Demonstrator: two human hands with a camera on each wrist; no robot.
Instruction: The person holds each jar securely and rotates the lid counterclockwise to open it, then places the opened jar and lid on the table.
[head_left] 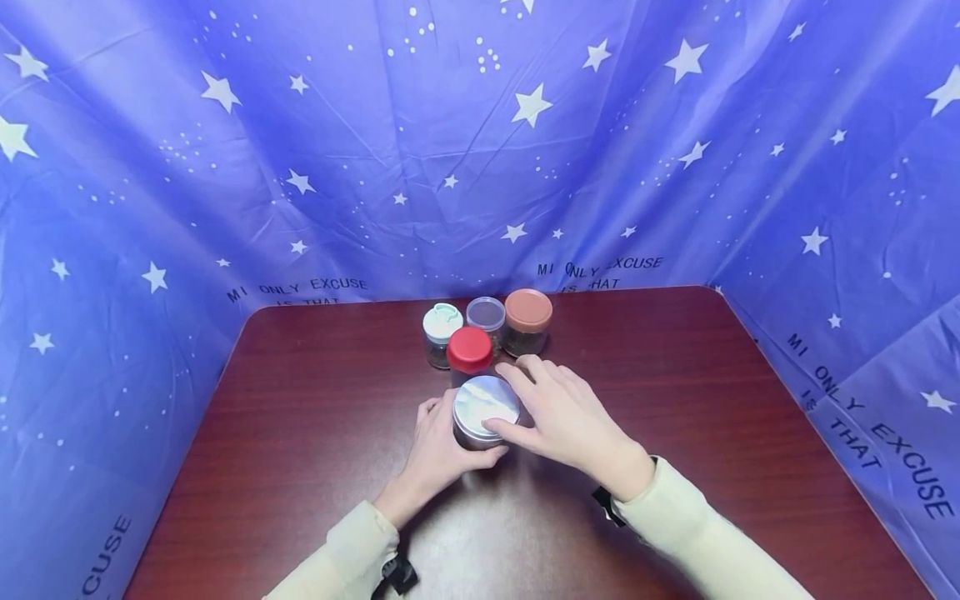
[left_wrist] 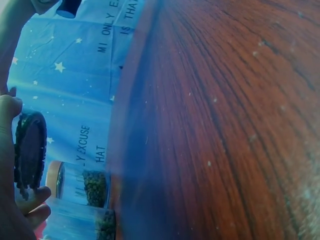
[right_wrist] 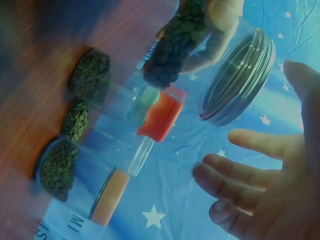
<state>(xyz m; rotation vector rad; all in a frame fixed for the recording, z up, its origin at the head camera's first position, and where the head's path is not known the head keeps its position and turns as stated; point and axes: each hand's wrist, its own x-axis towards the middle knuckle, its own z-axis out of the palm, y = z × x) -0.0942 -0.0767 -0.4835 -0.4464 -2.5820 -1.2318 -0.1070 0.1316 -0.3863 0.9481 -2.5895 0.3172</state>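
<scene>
A clear jar with a silver lid (head_left: pixel 486 407) is held by my left hand (head_left: pixel 437 446), whose fingers and thumb curl round its side. Dark, lumpy pieces (right_wrist: pixel 177 47) show inside it in the right wrist view, where the jar is tilted. The left wrist view shows its dark round base (left_wrist: pixel 31 150) raised off the table. My right hand (head_left: pixel 566 412) hovers at the lid with fingers spread and loosely bent. In the right wrist view its thumb and fingers (right_wrist: pixel 250 185) stand apart from the lid (right_wrist: pixel 245 75).
Just beyond the held jar stands a red-lidded jar (head_left: pixel 470 350). Behind it are jars with a mint-and-white lid (head_left: pixel 441 323), a translucent lid (head_left: pixel 486 314) and an orange lid (head_left: pixel 528 311). Starry blue cloth (head_left: pixel 405 150) borders the dark wooden table (head_left: pixel 315 417).
</scene>
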